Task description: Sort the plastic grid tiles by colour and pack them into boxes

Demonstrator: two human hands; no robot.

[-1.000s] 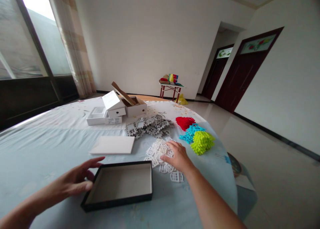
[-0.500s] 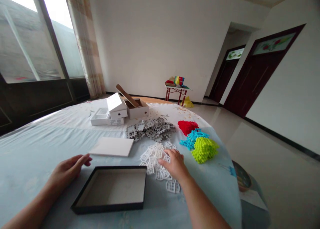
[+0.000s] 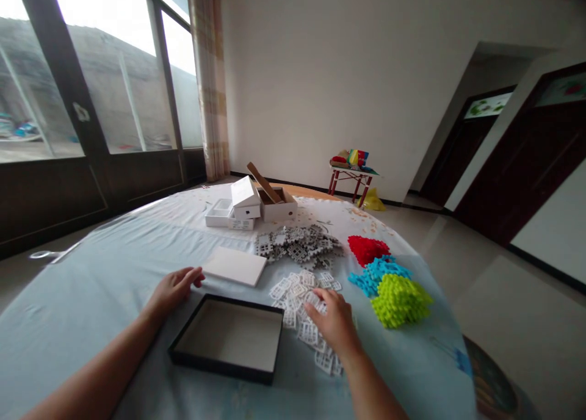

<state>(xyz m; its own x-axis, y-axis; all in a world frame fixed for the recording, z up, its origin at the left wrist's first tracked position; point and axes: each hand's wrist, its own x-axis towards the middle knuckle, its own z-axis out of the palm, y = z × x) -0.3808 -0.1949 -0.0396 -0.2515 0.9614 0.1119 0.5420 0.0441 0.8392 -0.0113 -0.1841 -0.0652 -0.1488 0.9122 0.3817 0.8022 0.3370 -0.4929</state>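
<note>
My right hand rests over the right side of a pile of white lattice pieces, thumb and fingers apart; no piece shows between them. Left of a flat white lid, at its near corner, is my left hand, its fingers loosely extended and holding nothing. Between my forearms lies an open black-rimmed tray with nothing inside. Behind the white pieces is a heap of grey pieces. Red, blue and lime green piles sit to the right.
White boxes and an open box with a raised brown flap stand at the back of the round, cloth-covered table. A small table with colourful items stands by the wall, a yellow bag beside it.
The camera view has turned left, so everything sits further right in the picture. My right hand stays over the white pile, and my left hand stays beside the lid.
</note>
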